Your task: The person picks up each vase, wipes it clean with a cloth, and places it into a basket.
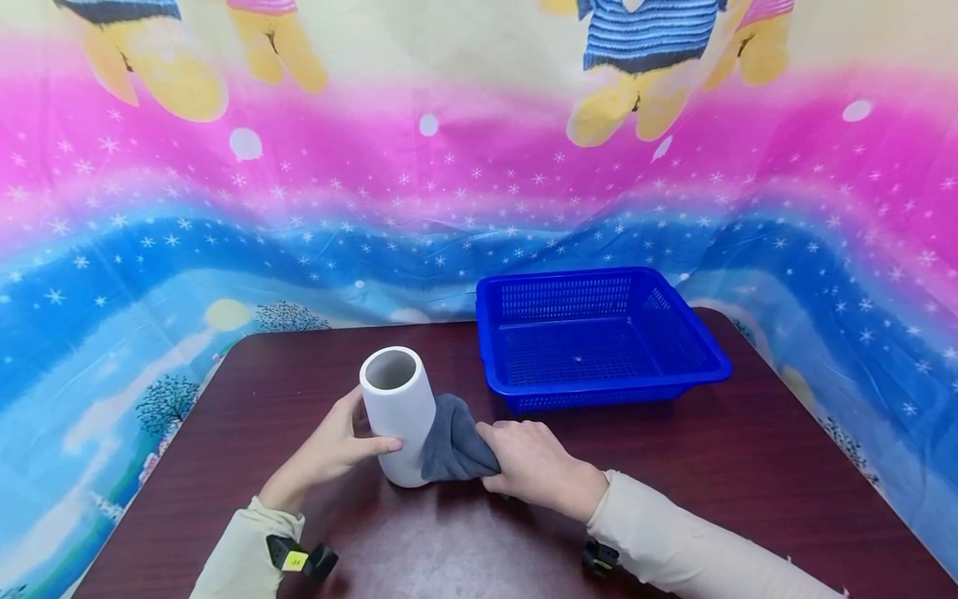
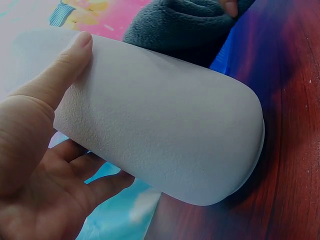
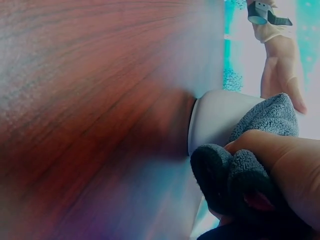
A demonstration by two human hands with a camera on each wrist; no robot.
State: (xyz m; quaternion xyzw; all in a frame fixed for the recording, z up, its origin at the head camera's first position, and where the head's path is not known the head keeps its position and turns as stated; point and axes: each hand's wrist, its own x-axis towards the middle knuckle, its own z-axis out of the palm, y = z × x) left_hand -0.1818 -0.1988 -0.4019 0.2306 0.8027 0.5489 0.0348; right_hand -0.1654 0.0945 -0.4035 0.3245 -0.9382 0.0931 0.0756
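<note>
Head view: white vase (image 1: 397,413) stands on dark table (image 1: 748,466), L of blue basket (image 1: 599,333). Left hand (image 1: 329,453) grips its L side, thumb across the front; right hand (image 1: 535,466) clutches a bunched grey cloth (image 1: 451,445) vs. its R side. To wipe well, I'd keep L grip firm so vase won't tip & press cloth flat. Vase sits btwn both hands, touching each.

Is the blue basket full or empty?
Empty. The blue basket shows only its bare mesh floor in the head view; nothing lies inside it.
</note>
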